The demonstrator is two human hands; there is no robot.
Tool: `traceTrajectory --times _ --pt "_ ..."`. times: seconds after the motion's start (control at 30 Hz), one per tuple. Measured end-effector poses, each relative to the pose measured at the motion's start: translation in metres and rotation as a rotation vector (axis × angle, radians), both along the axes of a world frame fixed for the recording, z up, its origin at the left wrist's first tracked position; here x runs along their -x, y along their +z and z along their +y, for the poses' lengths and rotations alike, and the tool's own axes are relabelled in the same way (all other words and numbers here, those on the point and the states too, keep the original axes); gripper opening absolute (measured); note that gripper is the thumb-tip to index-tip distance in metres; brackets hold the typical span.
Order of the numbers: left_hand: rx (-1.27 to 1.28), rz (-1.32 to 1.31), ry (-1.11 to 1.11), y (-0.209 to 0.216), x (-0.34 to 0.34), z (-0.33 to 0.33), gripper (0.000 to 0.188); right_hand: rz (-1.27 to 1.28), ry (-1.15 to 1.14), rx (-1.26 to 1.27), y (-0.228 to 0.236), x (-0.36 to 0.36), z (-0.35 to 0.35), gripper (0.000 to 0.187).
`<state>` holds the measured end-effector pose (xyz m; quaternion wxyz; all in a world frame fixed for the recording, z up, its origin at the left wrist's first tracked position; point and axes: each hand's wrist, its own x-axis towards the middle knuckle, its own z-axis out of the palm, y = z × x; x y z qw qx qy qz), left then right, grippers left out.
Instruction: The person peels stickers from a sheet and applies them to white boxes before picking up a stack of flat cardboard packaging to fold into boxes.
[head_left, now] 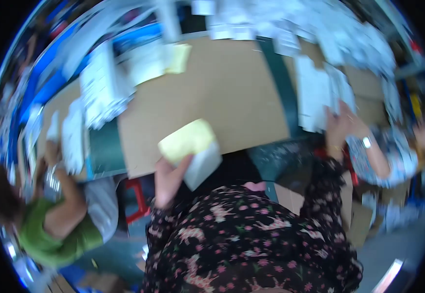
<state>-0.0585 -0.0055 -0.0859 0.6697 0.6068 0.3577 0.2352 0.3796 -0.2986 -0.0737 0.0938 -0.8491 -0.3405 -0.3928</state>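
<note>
My left hand (168, 179) is closed on a folded paper sheet with a pale yellow part (188, 139) and a white part (203, 166), thumb on top. The paper is held over the near edge of a brown cardboard sheet (212, 93) on the table. Far to the right, my right hand (337, 131) reaches to the near end of a white paper stack (312, 93). Its fingers are smeared by motion and partly overlap a co-worker's hand (353, 118), so whether it holds anything is unclear.
More white paper stacks (100, 83) and a yellow sheet (178, 58) lie at the far left. Heaped white papers (290, 19) cover the back. A person in green (61, 224) sits at the left; another, wearing a watch (366, 142), works at the right. A red stool (138, 200) stands below.
</note>
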Motion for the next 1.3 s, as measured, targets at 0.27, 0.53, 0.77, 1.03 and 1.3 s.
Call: traceTrajectory --times 0.27,0.53,0.77,1.03,1.3 --pt "-0.026 -0.167 -0.073 0.046 -0.027 0.005 0.035 1.643 0.968 -0.325 -0.009 0.191 0.125 0.037" --pt "-0.367 0.117 0.126 0.067 -0.017 0.065 0.048 1.763 0.782 -0.596 -0.014 0.219 0.173 0.039" --pt "-1.083 0.799 0.556 0.062 0.001 0.249 0.104 1.332 0.675 -0.676 -0.04 0.193 0.17 0.033" --pt "-0.78 1.318 0.31 0.056 -0.042 0.282 0.135 1.349 0.655 -0.743 -0.041 0.201 0.165 0.032" --pt "-0.852 1.205 0.248 0.054 -0.033 0.288 0.122 1.37 0.645 -0.69 -0.041 0.198 0.163 0.03"
